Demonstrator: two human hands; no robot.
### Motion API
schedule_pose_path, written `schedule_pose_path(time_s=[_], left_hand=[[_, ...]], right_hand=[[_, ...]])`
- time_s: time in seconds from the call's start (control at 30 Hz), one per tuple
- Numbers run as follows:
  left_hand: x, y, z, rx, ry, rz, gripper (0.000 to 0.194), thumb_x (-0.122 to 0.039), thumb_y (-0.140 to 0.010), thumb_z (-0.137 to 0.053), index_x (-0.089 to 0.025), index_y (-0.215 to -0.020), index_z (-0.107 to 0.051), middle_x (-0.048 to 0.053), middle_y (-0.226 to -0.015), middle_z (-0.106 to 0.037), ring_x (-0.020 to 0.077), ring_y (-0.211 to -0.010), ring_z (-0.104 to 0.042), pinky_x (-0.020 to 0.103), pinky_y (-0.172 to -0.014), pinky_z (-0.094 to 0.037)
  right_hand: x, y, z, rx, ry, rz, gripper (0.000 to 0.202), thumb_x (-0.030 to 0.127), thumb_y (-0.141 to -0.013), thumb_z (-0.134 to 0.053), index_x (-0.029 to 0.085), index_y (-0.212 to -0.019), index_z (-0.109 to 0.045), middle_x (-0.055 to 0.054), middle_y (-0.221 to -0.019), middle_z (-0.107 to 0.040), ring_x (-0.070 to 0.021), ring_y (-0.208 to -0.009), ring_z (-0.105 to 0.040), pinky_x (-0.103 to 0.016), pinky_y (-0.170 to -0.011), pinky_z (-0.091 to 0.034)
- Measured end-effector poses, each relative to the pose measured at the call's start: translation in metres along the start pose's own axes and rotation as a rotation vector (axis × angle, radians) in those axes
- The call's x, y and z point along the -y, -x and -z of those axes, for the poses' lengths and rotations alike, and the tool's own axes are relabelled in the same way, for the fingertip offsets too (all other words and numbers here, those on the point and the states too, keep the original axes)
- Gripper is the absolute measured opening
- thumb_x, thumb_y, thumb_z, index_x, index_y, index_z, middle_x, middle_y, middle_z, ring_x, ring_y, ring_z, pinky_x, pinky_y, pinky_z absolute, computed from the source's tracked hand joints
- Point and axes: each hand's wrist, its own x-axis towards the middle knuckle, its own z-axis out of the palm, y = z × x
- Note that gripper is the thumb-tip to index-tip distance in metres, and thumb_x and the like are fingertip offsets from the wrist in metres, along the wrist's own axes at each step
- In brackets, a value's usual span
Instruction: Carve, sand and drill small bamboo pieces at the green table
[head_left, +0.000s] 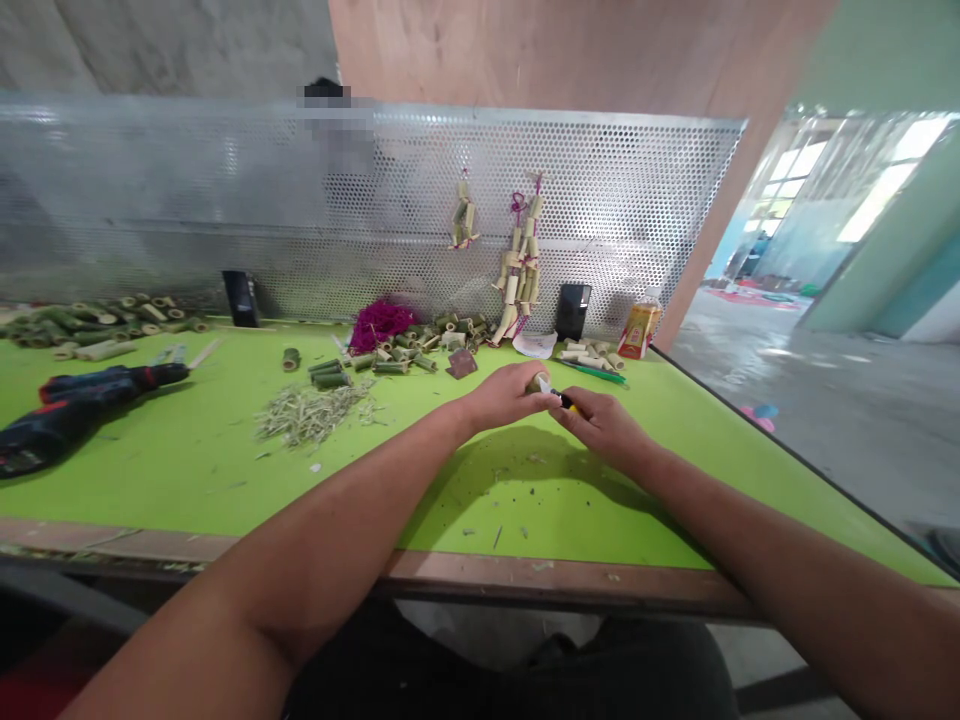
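Note:
My left hand (pixel 508 396) is closed around a short bamboo piece (pixel 537 382), whose pale end shows past my fingers. My right hand (pixel 598 420) grips a knife (pixel 573 403) with a black and yellow handle. Its blade meets the bamboo between the two hands, just above the green tabletop (pixel 487 480). Most of the bamboo is hidden by my left fingers. Beyond my hands lie a brown sandpaper-like scrap (pixel 461 363) and a green pen-like tool (pixel 596 372).
A drill (pixel 90 400) lies at the left, near a bamboo pile (pixel 97 322). Shavings (pixel 307 412) are heaped left of my arms. Purple string (pixel 381 325), two phones (pixel 573 310) and a drink carton (pixel 637 328) stand along the back. Tied bamboo figures (pixel 520 260) hang on the perforated metal panel (pixel 615 190).

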Motion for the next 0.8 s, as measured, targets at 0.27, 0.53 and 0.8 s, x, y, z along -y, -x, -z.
schedule_pose_path(time_s=[0.27,0.53,0.8], left_hand=[[0.0013,-0.0024,-0.0015,-0.020,-0.044,0.016,0.038,-0.053,-0.084,-0.053,-0.016,-0.088,-0.054,0.003,-0.080,-0.058,0.0153,-0.072,-0.049,0.026,-0.061,-0.033],[0.0016,-0.0044,-0.0032,-0.028,-0.031,0.025,0.033,-0.048,-0.083,-0.055,-0.016,-0.086,-0.054,0.002,-0.079,-0.057,0.0147,-0.071,-0.048,0.026,-0.060,-0.032],[-0.0012,-0.0047,-0.0016,-0.004,0.002,0.055,0.026,-0.042,-0.081,-0.058,-0.016,-0.085,-0.055,0.001,-0.077,-0.056,0.0137,-0.070,-0.047,0.025,-0.058,-0.031]], right_hand=[[0.0004,0.0002,0.0002,-0.018,0.022,-0.004,0.041,0.056,-0.093,-0.041,0.020,-0.077,-0.051,0.001,-0.063,-0.050,-0.0126,-0.057,-0.043,-0.028,-0.054,-0.023],[0.0009,0.0007,0.0016,-0.024,0.048,-0.027,0.041,0.057,-0.093,-0.040,0.020,-0.079,-0.052,0.000,-0.063,-0.051,-0.0131,-0.057,-0.044,-0.028,-0.054,-0.024],[0.0029,0.0002,0.0009,-0.028,0.060,-0.022,0.042,0.057,-0.093,-0.039,0.020,-0.080,-0.054,0.000,-0.063,-0.051,-0.0131,-0.056,-0.044,-0.028,-0.053,-0.024]])
